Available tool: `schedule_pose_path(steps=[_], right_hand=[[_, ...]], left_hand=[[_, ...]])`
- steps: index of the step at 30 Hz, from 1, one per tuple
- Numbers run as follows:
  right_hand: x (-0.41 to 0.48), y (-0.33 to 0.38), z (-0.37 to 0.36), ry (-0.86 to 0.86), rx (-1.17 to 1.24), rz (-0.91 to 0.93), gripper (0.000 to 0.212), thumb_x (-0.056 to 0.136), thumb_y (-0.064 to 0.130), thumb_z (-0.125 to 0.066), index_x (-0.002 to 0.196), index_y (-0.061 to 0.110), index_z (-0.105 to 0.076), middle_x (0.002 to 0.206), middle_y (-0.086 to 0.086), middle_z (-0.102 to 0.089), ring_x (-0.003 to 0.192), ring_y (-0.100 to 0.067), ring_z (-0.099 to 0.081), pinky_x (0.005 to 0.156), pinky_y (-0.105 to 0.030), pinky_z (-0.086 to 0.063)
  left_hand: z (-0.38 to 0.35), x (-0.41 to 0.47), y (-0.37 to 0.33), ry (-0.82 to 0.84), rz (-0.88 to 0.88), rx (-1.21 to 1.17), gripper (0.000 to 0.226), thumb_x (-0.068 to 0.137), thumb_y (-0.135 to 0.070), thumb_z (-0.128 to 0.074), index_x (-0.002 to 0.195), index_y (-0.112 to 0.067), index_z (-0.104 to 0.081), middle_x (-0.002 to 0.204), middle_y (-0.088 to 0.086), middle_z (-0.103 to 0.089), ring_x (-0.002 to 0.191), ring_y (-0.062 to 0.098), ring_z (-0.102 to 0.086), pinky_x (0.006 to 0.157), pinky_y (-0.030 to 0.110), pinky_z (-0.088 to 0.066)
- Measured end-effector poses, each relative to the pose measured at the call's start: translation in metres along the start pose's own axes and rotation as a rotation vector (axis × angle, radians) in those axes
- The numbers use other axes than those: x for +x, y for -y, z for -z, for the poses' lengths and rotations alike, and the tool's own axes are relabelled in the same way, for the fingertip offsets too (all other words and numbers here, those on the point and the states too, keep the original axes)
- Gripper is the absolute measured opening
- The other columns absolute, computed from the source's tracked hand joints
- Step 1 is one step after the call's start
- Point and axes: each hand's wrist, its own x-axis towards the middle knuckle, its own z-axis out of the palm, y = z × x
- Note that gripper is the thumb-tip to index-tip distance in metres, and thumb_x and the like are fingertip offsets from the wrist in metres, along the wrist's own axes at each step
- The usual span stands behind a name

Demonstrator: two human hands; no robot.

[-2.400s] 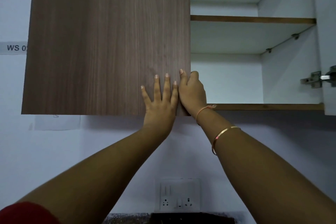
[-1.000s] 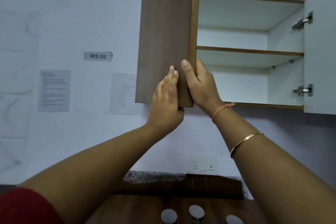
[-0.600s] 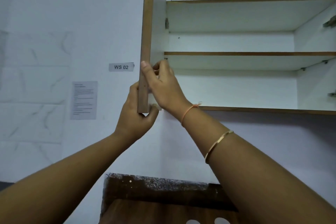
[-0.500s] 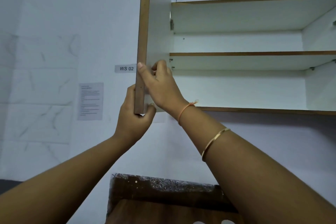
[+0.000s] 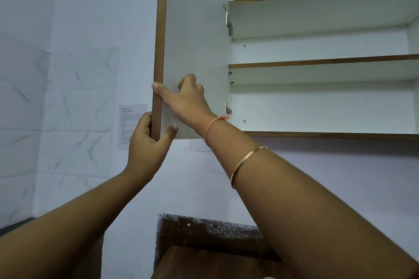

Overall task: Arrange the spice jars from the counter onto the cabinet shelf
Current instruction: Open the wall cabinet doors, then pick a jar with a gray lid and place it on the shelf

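Note:
The left cabinet door (image 5: 195, 29) stands swung out, its white inner face toward me and its brown edge at the left. My left hand (image 5: 147, 142) grips the door's lower corner, thumb on the inner face. My right hand (image 5: 183, 102) presses on the inner face with its thumb hooked over the brown edge. The cabinet's lower shelf (image 5: 328, 135) and middle shelf (image 5: 317, 64) hold nothing that I can see. A sliver of one white jar lid (image 5: 268, 277) shows at the bottom edge; the other spice jars are out of view.
A wooden counter (image 5: 204, 265) with a dark speckled backsplash (image 5: 208, 231) lies below. A printed paper (image 5: 131, 127) hangs on the white wall at the left. Metal hinges (image 5: 228, 22) sit at the cabinet's left side.
The left door has swung from closed to wide open, with both hands staying on its edge. My view has shifted right and up, and the jars have dropped out of sight.

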Motion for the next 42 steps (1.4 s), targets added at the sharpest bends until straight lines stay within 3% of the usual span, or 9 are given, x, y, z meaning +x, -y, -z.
schedule_pose_path(steps=[7,12,16,20,24,27,32,37,42], right_hand=[[-0.002,0.001,0.003,-0.012,-0.010,0.017,0.064,0.085,0.053,-0.058,0.126,0.009,-0.036,0.129,-0.014,-0.040,0.115,-0.031,-0.047,0.093,-0.039,-0.047],[-0.004,0.000,0.005,-0.007,0.000,0.010,0.059,0.085,0.053,-0.057,0.121,0.012,-0.038,0.125,-0.011,-0.041,0.113,-0.029,-0.047,0.087,-0.035,-0.044],[-0.007,0.002,0.010,0.002,0.021,-0.005,0.058,0.086,0.052,-0.057,0.122,0.011,-0.038,0.126,-0.011,-0.042,0.112,-0.028,-0.048,0.084,-0.033,-0.043],[-0.011,0.002,0.012,0.003,0.035,-0.014,0.055,0.087,0.052,-0.055,0.119,0.011,-0.039,0.122,-0.011,-0.043,0.109,-0.027,-0.049,0.082,-0.033,-0.042],[-0.015,-0.005,0.017,0.040,0.078,-0.031,0.057,0.090,0.058,-0.043,0.124,0.013,-0.040,0.129,-0.009,-0.043,0.112,-0.024,-0.047,0.087,-0.034,-0.040],[-0.021,-0.015,0.022,0.040,0.109,-0.080,0.060,0.091,0.061,-0.034,0.127,0.013,-0.042,0.132,-0.013,-0.045,0.116,-0.025,-0.049,0.097,-0.041,-0.045],[-0.052,-0.053,0.032,-0.013,0.145,-0.128,0.049,0.094,0.059,-0.030,0.112,0.016,-0.046,0.107,0.000,-0.049,0.102,-0.017,-0.049,0.089,-0.035,-0.048],[-0.102,-0.128,0.038,0.006,0.099,-0.279,0.047,0.095,0.058,-0.030,0.120,0.022,-0.045,0.134,-0.006,-0.045,0.120,-0.022,-0.046,0.106,-0.047,-0.038],[-0.168,-0.212,0.045,-0.005,0.044,-0.523,0.044,0.097,0.054,-0.027,0.113,0.019,-0.047,0.122,-0.008,-0.050,0.109,-0.023,-0.049,0.104,-0.048,-0.040]], left_hand=[[0.003,0.005,-0.003,0.062,0.018,0.042,0.022,0.088,-0.029,-0.062,0.105,-0.029,-0.049,0.084,-0.019,-0.057,0.078,0.004,-0.059,0.062,0.014,-0.042],[0.003,0.004,-0.005,0.084,0.011,0.046,0.009,0.090,-0.027,-0.058,0.095,-0.027,-0.050,0.063,-0.026,-0.052,0.062,-0.006,-0.052,0.057,0.017,-0.041],[0.001,0.001,-0.013,0.052,0.004,0.010,0.022,0.091,-0.024,-0.059,0.109,-0.026,-0.048,0.085,-0.026,-0.056,0.077,-0.010,-0.058,0.062,0.007,-0.046],[-0.004,-0.004,-0.023,-0.009,0.014,-0.022,0.030,0.089,-0.023,-0.061,0.114,-0.031,-0.044,0.100,-0.026,-0.055,0.093,0.004,-0.059,0.072,0.015,-0.047],[-0.009,-0.013,-0.034,-0.082,-0.021,-0.005,0.044,0.087,-0.021,-0.063,0.120,-0.038,-0.039,0.106,-0.030,-0.051,0.092,-0.010,-0.056,0.066,0.003,-0.045],[-0.018,-0.025,-0.038,-0.126,-0.014,-0.016,0.066,0.084,-0.018,-0.068,0.136,-0.028,-0.029,0.119,-0.014,-0.048,0.101,-0.009,-0.053,0.075,0.004,-0.046],[-0.036,-0.064,-0.032,-0.268,0.196,-0.041,0.076,0.084,-0.020,-0.068,0.142,-0.019,-0.020,0.143,0.002,-0.032,0.125,0.014,-0.040,0.097,0.021,-0.037],[-0.051,-0.146,-0.006,-0.312,0.535,-0.177,0.062,0.090,-0.013,-0.058,0.141,-0.021,-0.024,0.146,0.002,-0.028,0.130,0.015,-0.037,0.094,0.023,-0.036],[-0.075,-0.223,0.020,-0.224,0.780,-0.190,0.040,0.091,-0.005,-0.054,0.127,-0.018,-0.044,0.138,0.009,-0.041,0.121,0.018,-0.047,0.099,0.030,-0.043]])
